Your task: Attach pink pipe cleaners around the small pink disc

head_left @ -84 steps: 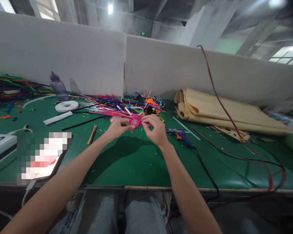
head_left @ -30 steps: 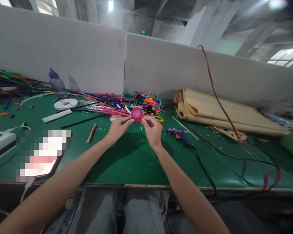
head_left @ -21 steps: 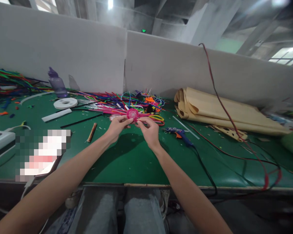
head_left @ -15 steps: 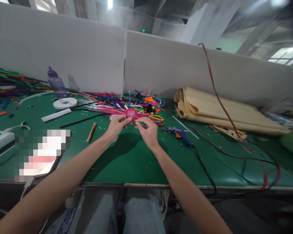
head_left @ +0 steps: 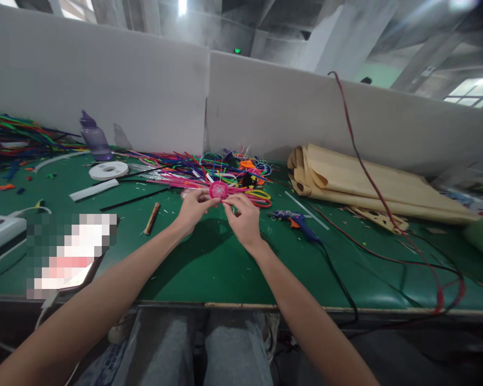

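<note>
Both hands meet over the green table at a round, bright pink disc (head_left: pixel 218 190) with a paler middle; its exact kind I cannot make out. My left hand (head_left: pixel 194 209) is closed in a pinch on the lower left edge of the disc. Pressed together at the lower right edge are the thumb and fingers of my right hand (head_left: pixel 242 215). Behind the disc spreads a tangle of coloured pipe cleaners (head_left: pixel 173 174), with pink, red and yellow loops reaching out to the right.
A blue glue gun (head_left: pixel 301 225) with its cord lies at right, near folded tan sheets (head_left: pixel 370 182). Leftward are a white spool (head_left: pixel 108 170), a purple bottle (head_left: pixel 95 138), a brown stick (head_left: pixel 152 219) and a blurred-out phone (head_left: pixel 74 254). A red-black cable (head_left: pixel 356 145) hangs over the partition.
The pink disc has turned slightly between my fingers and now faces me a little differently. Both hands stay nearly in place; the whole view has shifted slightly.
</note>
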`<move>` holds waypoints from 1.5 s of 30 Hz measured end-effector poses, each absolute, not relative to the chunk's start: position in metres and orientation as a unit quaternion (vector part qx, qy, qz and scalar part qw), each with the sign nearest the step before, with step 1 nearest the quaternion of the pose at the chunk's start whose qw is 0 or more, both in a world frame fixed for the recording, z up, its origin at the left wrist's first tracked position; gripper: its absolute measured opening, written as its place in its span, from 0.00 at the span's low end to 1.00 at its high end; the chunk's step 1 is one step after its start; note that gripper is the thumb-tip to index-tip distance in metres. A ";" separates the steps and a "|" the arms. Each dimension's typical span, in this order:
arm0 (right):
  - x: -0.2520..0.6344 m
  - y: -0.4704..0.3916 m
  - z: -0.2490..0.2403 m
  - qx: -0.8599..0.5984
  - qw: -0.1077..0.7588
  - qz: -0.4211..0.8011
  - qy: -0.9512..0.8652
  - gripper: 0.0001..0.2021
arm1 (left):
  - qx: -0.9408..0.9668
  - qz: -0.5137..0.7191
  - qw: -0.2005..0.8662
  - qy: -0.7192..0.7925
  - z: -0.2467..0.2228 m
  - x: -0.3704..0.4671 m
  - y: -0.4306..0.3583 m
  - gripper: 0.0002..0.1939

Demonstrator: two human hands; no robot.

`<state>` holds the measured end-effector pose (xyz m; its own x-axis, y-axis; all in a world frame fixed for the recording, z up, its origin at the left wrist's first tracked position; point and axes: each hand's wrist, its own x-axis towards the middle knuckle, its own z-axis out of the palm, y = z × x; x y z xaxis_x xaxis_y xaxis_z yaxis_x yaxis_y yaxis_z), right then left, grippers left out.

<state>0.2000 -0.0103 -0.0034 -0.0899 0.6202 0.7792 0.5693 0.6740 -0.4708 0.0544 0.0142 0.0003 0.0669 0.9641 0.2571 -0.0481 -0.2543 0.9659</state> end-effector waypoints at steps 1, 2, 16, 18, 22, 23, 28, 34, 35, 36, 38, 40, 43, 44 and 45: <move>0.200 -0.011 -0.002 -0.400 0.547 0.026 -0.735 0.08 | 0.568 0.551 0.460 0.402 0.001 0.054 0.014 0.14; 0.199 -0.011 -0.001 -0.399 0.553 0.030 -0.731 0.08 | 0.568 0.550 0.461 0.402 0.002 0.054 0.014 0.14; 0.197 -0.010 -0.001 -0.428 0.611 0.258 -0.614 0.07 | 0.572 0.544 0.475 0.389 0.008 0.053 0.008 0.13; 0.197 -0.011 0.000 -0.423 0.618 0.258 -0.610 0.07 | 0.575 0.541 0.474 0.389 0.007 0.053 0.009 0.13; 0.196 -0.013 0.001 -0.430 0.616 0.214 -0.625 0.06 | 0.579 0.542 0.469 0.389 0.005 0.053 0.010 0.13; 0.196 -0.013 0.000 -0.435 0.612 0.200 -0.629 0.06 | 0.578 0.543 0.469 0.389 0.005 0.053 0.011 0.13; 0.198 -0.011 -0.003 -0.461 0.593 0.134 -0.647 0.07 | 0.573 0.550 0.467 0.390 0.004 0.054 0.011 0.14; 0.199 -0.009 -0.006 -0.458 0.591 0.121 -0.653 0.09 | 0.569 0.555 0.470 0.384 0.006 0.054 0.009 0.15; 0.198 -0.009 -0.006 -0.458 0.594 0.130 -0.648 0.09 | 0.568 0.555 0.471 0.383 0.007 0.055 0.008 0.15; 0.198 -0.010 -0.005 -0.458 0.597 0.142 -0.643 0.09 | 0.568 0.555 0.472 0.383 0.008 0.055 0.008 0.16; 0.197 -0.010 -0.004 -0.456 0.603 0.177 -0.630 0.09 | 0.568 0.553 0.473 0.385 0.009 0.055 0.006 0.16; 0.196 -0.011 -0.002 -0.449 0.609 0.222 -0.615 0.09 | 0.570 0.552 0.471 0.386 0.009 0.055 0.006 0.16; 0.198 -0.010 0.002 -0.445 0.606 0.285 -0.594 0.08 | 0.579 0.553 0.466 0.377 0.006 0.054 0.008 0.16; 0.199 -0.009 0.003 -0.451 0.600 0.299 -0.589 0.08 | 0.583 0.553 0.463 0.372 0.005 0.054 0.009 0.16; 0.200 -0.008 0.004 -0.458 0.592 0.310 -0.586 0.09 | 0.588 0.554 0.461 0.367 0.004 0.054 0.010 0.16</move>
<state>0.2003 -0.0080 0.0037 0.1198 0.9041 0.4101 0.1699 0.3883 -0.9057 0.0535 0.0097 0.0039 0.1164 0.9424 0.3136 -0.0782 -0.3060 0.9488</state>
